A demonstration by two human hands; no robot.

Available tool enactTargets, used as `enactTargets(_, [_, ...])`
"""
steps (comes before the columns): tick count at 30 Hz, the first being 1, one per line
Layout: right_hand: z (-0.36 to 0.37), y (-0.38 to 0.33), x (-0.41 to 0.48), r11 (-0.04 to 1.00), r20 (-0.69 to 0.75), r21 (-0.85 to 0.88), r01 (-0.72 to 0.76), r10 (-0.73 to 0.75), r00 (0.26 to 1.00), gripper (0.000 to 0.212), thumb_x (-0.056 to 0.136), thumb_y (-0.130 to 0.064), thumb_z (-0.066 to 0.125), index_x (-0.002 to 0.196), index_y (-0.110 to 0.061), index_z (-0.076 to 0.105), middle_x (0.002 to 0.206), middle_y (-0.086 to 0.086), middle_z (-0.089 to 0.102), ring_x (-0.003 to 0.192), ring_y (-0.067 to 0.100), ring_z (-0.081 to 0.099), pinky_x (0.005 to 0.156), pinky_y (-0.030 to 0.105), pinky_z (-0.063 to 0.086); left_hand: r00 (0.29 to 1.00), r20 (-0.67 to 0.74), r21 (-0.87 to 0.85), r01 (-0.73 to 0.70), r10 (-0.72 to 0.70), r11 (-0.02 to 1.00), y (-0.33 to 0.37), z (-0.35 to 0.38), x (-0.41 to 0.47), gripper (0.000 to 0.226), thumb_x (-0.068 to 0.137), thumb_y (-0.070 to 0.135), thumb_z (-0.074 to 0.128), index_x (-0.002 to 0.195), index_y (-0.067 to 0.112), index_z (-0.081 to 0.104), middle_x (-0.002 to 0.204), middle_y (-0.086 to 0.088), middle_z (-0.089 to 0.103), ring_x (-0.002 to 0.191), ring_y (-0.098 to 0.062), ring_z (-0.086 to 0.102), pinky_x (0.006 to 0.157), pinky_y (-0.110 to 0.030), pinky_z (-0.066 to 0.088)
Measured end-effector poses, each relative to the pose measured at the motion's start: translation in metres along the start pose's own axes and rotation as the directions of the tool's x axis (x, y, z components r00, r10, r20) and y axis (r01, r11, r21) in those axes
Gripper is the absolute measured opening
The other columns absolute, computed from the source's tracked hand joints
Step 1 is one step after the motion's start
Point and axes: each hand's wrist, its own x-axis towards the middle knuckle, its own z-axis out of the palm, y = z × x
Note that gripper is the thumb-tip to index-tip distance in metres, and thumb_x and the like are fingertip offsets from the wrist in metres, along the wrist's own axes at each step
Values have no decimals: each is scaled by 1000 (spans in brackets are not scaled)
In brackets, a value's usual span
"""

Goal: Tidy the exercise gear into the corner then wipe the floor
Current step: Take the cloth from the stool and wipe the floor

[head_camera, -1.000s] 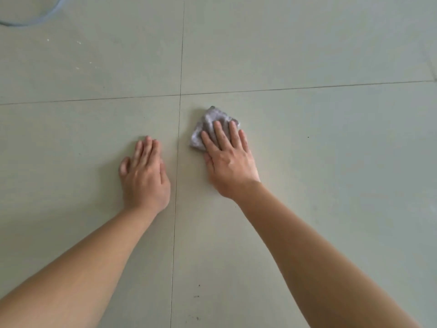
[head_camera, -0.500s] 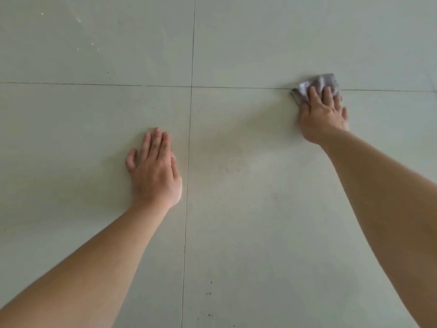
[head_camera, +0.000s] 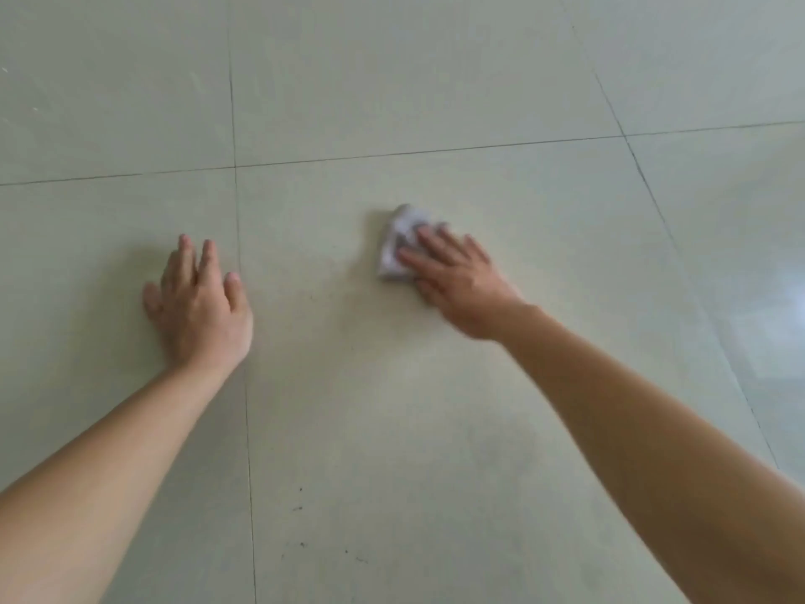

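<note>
A small crumpled grey cloth point(head_camera: 398, 244) lies on the pale tiled floor point(head_camera: 435, 407), in the middle of the view. My right hand point(head_camera: 457, 281) lies on top of it with straight fingers and presses it to the tile; the hand and cloth are blurred by motion. Only the cloth's left and far part shows past my fingers. My left hand point(head_camera: 198, 305) rests flat on the floor at the left, fingers spread, just left of a tile joint. No exercise gear is in view.
Dark grout lines point(head_camera: 237, 211) cross the floor and split it into large tiles. A few small dark specks point(head_camera: 300, 507) lie on the tile near me. Bright glare point(head_camera: 779, 316) falls on the floor at the right edge.
My right hand has slid the cloth back from the far grout line toward me and to the left. My left hand has stayed planted on the floor.
</note>
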Motion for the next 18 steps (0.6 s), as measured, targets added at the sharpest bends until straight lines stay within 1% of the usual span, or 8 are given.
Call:
enactTargets(2, [-13,54,-4,961,-41,39,-273,275,961,53,105,-46,32,157,-41,19,168,0,5,155,27,3,124,45,6,994,23,-8,-108,108,994,31,2,-5,52,100,33,33,149,14,39,161,-12,23,147,-30,23,115,-55,14])
enactTargets(4, [-26,95,-6,891,-48,44,-453,454,890,53,105,-50,26,157,-41,18,168,0,5,154,28,3,123,47,5,967,110,-2,-231,230,973,62,13,-13,59,98,40,22,153,20,30,163,-10,17,150,-28,17,116,-56,9])
enactTargets(6, [-37,117,4,850,-45,37,-525,527,849,54,105,-50,23,157,-38,19,168,3,7,154,31,5,124,48,6,946,183,31,-277,267,960,80,29,-21,61,98,43,15,155,23,23,164,-7,12,151,-25,10,117,-58,5])
enactTargets(10, [-45,113,62,775,-61,169,-609,625,778,54,106,-46,23,158,-33,23,168,8,7,152,39,2,124,48,3,955,153,111,-272,254,956,79,46,-26,59,100,41,15,155,24,24,164,-5,13,152,-23,8,118,-58,4])
enactTargets(11, [-45,101,77,793,-69,171,-585,602,796,53,106,-45,23,157,-33,23,168,7,8,152,40,2,124,47,2,956,149,113,-272,254,956,78,47,-25,58,100,41,15,155,24,24,164,-5,13,152,-23,8,118,-57,4])
enactTargets(12, [-44,85,91,839,-74,157,-521,536,841,52,106,-44,24,157,-34,24,168,6,8,152,40,1,124,47,2,956,148,112,-272,255,956,79,47,-25,58,100,40,15,155,23,24,164,-5,13,152,-23,8,118,-57,4])
enactTargets(15, [-32,15,115,973,-54,115,-200,207,977,50,106,-43,27,156,-38,27,168,3,11,153,37,1,124,44,2,956,141,112,-273,256,956,80,46,-25,58,100,39,14,154,22,24,164,-6,15,151,-23,10,118,-56,4])
enactTargets(18, [-8,-38,94,992,-11,36,123,-122,992,49,106,-44,30,155,-36,30,167,3,16,154,34,4,124,43,4,961,117,104,-263,250,959,81,45,-24,59,99,37,15,152,15,30,162,-7,22,151,-23,15,118,-57,7])
